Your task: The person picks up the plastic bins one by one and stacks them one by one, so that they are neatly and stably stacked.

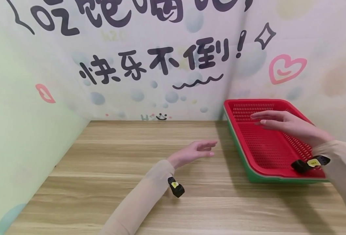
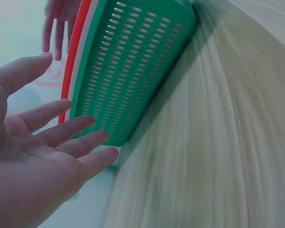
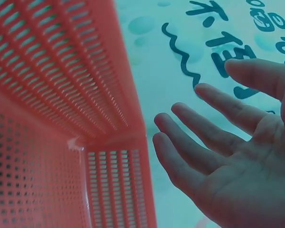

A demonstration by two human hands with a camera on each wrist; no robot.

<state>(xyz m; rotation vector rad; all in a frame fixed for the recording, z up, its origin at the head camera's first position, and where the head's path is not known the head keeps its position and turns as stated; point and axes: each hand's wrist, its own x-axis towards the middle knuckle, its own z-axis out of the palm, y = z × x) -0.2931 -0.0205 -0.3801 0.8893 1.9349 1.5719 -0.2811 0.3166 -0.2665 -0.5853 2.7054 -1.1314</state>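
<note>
A red plastic basket with slotted walls sits nested in a green basket at the table's right side. Between their rims a pale layer shows in the left wrist view, perhaps another basket. My right hand hovers over the red basket, fingers extended, holding nothing; the right wrist view shows its palm beside the basket's wall. Left of the baskets, my left hand is held above the table with spread, relaxed fingers. Nothing is in it, and it stands apart from the green side wall.
The wood-grain table extends left and forward of the baskets. Behind it hangs a pale printed cloth with dark writing, and a pale green wall borders the left. Each wrist carries a black strap device.
</note>
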